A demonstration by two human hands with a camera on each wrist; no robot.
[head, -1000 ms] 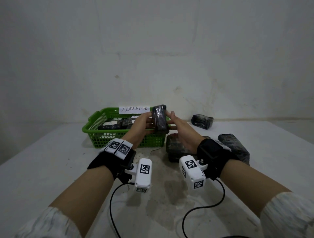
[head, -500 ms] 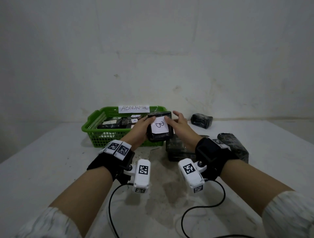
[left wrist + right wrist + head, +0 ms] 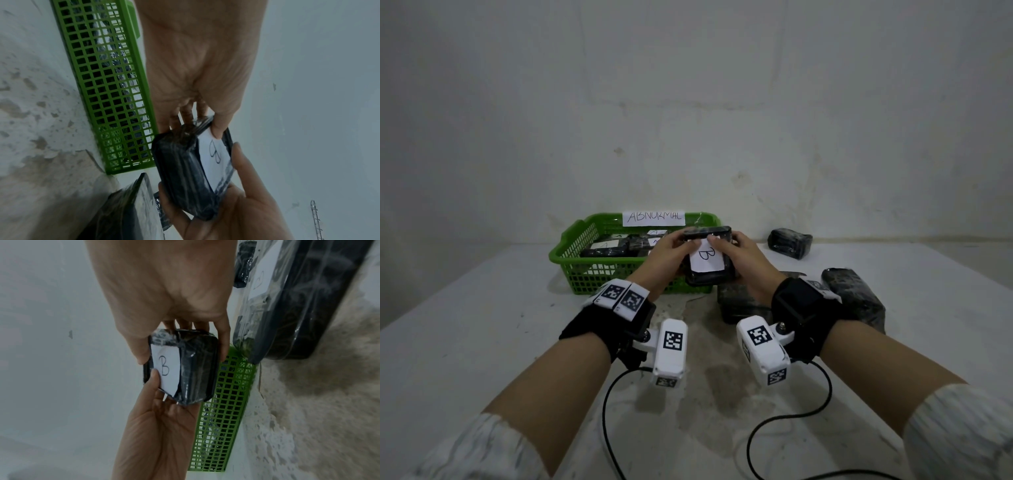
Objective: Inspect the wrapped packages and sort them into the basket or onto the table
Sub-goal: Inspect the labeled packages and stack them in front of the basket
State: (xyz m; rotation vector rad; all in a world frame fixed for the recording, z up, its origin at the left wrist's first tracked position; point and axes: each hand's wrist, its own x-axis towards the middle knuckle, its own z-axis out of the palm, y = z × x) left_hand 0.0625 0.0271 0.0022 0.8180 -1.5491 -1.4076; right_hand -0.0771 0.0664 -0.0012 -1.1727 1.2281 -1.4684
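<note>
Above the desk [image 3: 482, 325], just in front of the green basket [image 3: 571, 246], both hands hold one black wrapped package [image 3: 709, 274] clear of the surface. Left hand [image 3: 666, 255] takes the left side, right hand [image 3: 746, 258] the right; on each hand the fingers are curled round the back and the thumb is pressed on the front face — a firm two-handed grip, nothing else held.

Change over the last second: a second ago the package stood edge-on to the head camera, label not visible. Half a second ago it was turned face-up, with the white label [image 3: 705, 255] showing. Now it sits slightly lower and nearer, and the label reads "B" plainly. Both wrist views confirm the same letter and show the film wrap taut and creased, with no tear that I can make out.

Reading: inspection of this package looks close to finished — the mark is exposed and legible. The basket carries a paper sign [image 3: 654, 217] reading roughly "ABNORMAL", and the packages inside it [image 3: 606, 251] appear to bear "A" labels, though these are small. By that pattern a "B" package probably belongs on the desk, with the other dark packages [image 3: 852, 298] lying to the right. Judgement only; the sorting rule is not stated.
</note>
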